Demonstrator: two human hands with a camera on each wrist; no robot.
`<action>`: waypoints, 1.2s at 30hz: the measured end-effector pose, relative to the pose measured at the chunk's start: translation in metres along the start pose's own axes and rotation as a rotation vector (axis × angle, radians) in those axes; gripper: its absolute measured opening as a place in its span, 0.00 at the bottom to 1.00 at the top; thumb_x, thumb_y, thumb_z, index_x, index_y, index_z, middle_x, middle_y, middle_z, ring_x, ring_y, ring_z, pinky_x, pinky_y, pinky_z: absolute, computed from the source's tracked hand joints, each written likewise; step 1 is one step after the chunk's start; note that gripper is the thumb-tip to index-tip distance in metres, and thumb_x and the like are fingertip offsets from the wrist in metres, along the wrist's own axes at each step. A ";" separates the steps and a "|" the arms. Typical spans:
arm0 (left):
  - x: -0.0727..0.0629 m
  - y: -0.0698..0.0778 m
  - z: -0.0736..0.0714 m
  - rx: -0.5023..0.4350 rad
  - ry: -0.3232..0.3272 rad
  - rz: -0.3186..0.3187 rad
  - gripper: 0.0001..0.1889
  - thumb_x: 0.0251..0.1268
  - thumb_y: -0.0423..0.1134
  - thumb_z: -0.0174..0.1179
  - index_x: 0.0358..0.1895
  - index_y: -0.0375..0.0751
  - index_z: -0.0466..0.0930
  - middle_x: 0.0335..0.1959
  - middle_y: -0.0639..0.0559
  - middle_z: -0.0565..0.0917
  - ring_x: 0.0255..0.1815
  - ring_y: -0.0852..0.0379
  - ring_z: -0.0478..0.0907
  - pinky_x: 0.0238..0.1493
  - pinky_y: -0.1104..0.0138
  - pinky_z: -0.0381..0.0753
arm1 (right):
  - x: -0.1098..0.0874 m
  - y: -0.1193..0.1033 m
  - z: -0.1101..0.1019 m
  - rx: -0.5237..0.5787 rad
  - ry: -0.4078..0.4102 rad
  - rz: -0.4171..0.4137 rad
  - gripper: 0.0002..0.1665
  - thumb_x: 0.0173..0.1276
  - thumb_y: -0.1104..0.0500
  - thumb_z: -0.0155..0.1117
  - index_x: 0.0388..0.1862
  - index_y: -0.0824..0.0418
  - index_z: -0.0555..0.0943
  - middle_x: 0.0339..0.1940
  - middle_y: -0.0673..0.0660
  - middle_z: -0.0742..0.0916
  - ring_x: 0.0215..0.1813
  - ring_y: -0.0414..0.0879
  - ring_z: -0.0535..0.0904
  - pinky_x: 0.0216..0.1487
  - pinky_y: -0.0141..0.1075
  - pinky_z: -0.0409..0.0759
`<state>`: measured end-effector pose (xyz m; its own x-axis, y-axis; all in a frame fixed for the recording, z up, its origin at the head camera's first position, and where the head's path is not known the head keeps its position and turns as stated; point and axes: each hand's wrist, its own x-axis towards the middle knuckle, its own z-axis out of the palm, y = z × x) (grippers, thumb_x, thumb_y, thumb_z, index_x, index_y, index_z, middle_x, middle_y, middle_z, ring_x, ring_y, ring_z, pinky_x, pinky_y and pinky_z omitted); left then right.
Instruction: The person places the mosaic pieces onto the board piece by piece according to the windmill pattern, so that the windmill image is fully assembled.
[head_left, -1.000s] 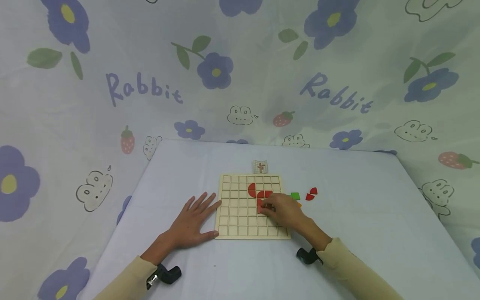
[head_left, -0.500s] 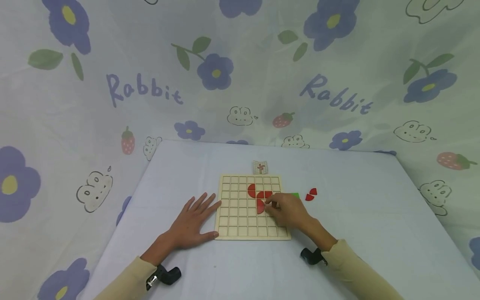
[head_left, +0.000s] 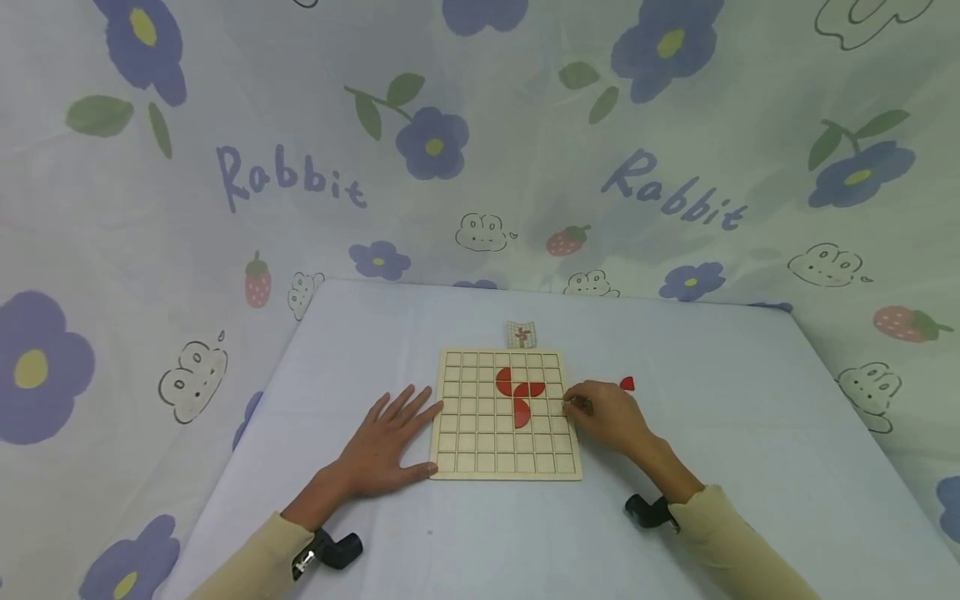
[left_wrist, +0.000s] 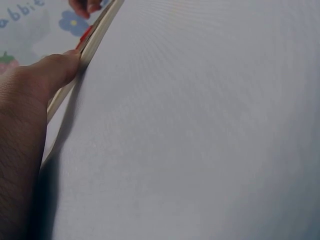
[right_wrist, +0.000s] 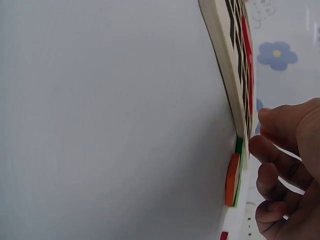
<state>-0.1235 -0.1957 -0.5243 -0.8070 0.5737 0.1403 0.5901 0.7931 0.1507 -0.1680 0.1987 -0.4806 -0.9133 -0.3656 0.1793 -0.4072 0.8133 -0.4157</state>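
Observation:
My left hand [head_left: 384, 450] lies flat with fingers spread, its thumb and a fingertip at the left edge of the gridded wooden board [head_left: 465, 446]. Red pieces with curved edges sit in the grid: one rounded piece [head_left: 503, 382] upper left, a quarter-round piece [head_left: 536, 389] at the right, and a half-round piece [head_left: 521, 413] below. My right hand [head_left: 611, 417] hovers at the board's right edge, fingers loosely bent. In the right wrist view no piece shows between thumb and fingertips. Beneath the fingers there lie an orange piece [right_wrist: 232, 180] and a green piece [right_wrist: 239, 146].
Behind the board lies a small card [head_left: 521, 334] printed with a grid and a red figure. One loose red piece [head_left: 627, 383] shows just beyond my right hand. White cloth [head_left: 480, 542] covers the table, and a patterned curtain [head_left: 525, 183] hangs behind.
My right hand has moved right, off the half-round red piece to the board's edge. It now hides the green piece and one loose red piece in the head view. My left hand stays still.

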 end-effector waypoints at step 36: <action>0.001 -0.001 0.004 -0.002 0.019 0.000 0.48 0.60 0.77 0.43 0.79 0.55 0.51 0.80 0.51 0.48 0.79 0.47 0.40 0.73 0.44 0.41 | -0.024 0.056 -0.014 0.024 0.128 0.169 0.06 0.58 0.73 0.70 0.36 0.69 0.86 0.47 0.67 0.81 0.40 0.55 0.82 0.40 0.47 0.84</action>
<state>-0.1252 -0.1949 -0.5286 -0.8062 0.5698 0.1594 0.5903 0.7927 0.1523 -0.1690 0.2592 -0.4953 -0.9624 -0.1635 0.2167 -0.2498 0.8463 -0.4705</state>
